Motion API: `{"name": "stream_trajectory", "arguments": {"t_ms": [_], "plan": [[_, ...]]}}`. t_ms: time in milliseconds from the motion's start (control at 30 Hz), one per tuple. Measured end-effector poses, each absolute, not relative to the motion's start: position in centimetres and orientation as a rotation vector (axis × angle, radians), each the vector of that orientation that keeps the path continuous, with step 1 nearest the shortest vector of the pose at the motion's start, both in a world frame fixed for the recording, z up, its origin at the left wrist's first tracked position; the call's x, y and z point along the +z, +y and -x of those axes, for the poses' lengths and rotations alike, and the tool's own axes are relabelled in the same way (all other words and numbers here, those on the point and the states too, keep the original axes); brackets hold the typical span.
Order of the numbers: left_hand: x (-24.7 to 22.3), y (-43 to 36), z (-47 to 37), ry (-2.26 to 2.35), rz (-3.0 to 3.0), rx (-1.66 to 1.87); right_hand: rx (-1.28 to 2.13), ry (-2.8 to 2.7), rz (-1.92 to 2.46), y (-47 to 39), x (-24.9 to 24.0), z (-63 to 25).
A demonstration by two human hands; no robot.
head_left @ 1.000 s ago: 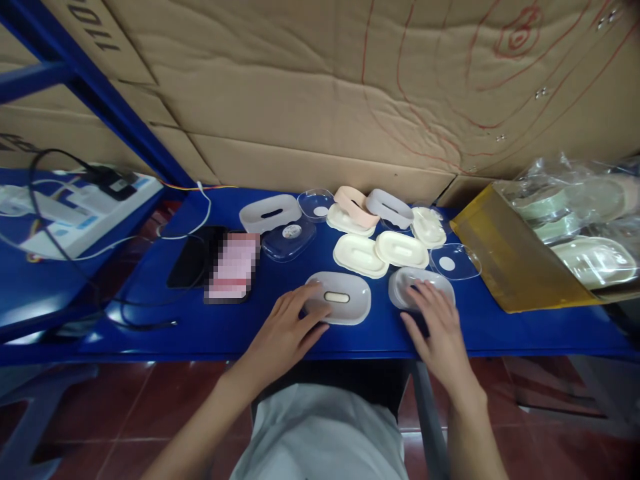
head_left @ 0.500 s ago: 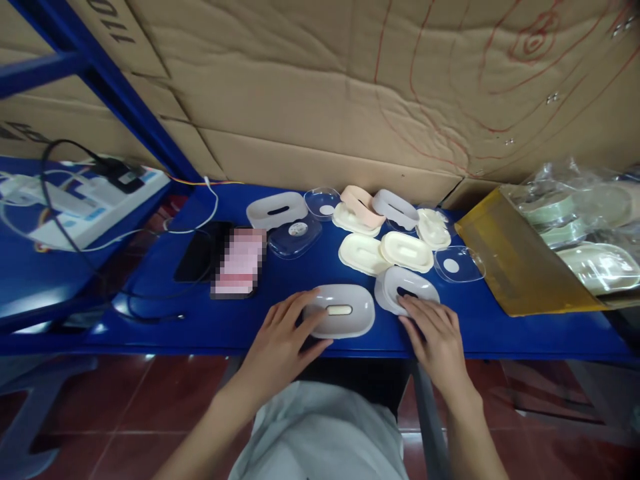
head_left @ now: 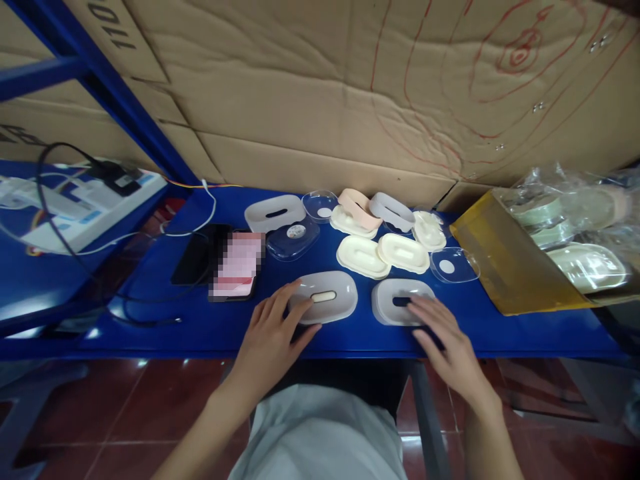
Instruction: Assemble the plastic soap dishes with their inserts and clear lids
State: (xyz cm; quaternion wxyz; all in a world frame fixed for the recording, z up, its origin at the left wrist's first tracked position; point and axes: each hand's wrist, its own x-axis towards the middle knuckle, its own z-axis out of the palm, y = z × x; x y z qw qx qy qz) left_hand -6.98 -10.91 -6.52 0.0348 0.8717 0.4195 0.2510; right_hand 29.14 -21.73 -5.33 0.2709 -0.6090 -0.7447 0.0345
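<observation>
Near the table's front edge lies a light grey oval soap dish (head_left: 343, 298) with a cream insert (head_left: 324, 297) showing in its slot. My left hand (head_left: 275, 328) is at its left end, index finger over the rim and thumb at the front side, closed on it. To the right is a second grey soap dish (head_left: 387, 308) with a dark open slot. My right hand (head_left: 447, 340) is at that dish's right end, fingers spread and partly covering it; whether the fingertips touch it I cannot tell. Just behind are two overlapping cream oval trays (head_left: 363, 257) (head_left: 404, 253).
Clear lids (head_left: 455, 265) (head_left: 293, 240), grey dishes (head_left: 275, 215) (head_left: 393, 211) and a peach dish (head_left: 359, 208) lie further back. Phones (head_left: 237, 265) and cables are at left, beside a power strip (head_left: 100, 210). An open box (head_left: 520, 267) of bagged dishes stands right, cardboard (head_left: 280, 100) behind.
The left dish has shifted left and back along with my left hand. The right dish has turned to lie straighter, and my right hand has moved slightly right, its fingers spreading off the dish.
</observation>
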Motion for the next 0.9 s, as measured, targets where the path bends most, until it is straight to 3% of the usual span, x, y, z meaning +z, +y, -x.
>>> {"name": "stream_trajectory", "arguments": {"t_ms": [133,267,467,700,900], "plan": [[-5.8,-11.0,5.9,1.298,-2.716,0.818,-0.129,-1.734,1.765,-19.6,-6.2,-35.7],[-5.0,-11.8,3.8,1.145,-2.761,0.890,-0.249,-1.858,1.892,-17.8,-7.9,-40.2],[-3.8,-12.0,1.2,1.045,-2.859,0.860,-0.305,-1.919,1.870,-20.3,-8.4,-37.7],[-3.6,-12.7,-3.1,0.664,-2.997,0.478,-0.302,-1.911,1.874,-23.9,-8.0,-34.9],[-5.0,-12.9,-3.6,0.725,-2.959,0.513,-0.340,-1.881,1.933,-24.2,-7.4,-35.5]]}}
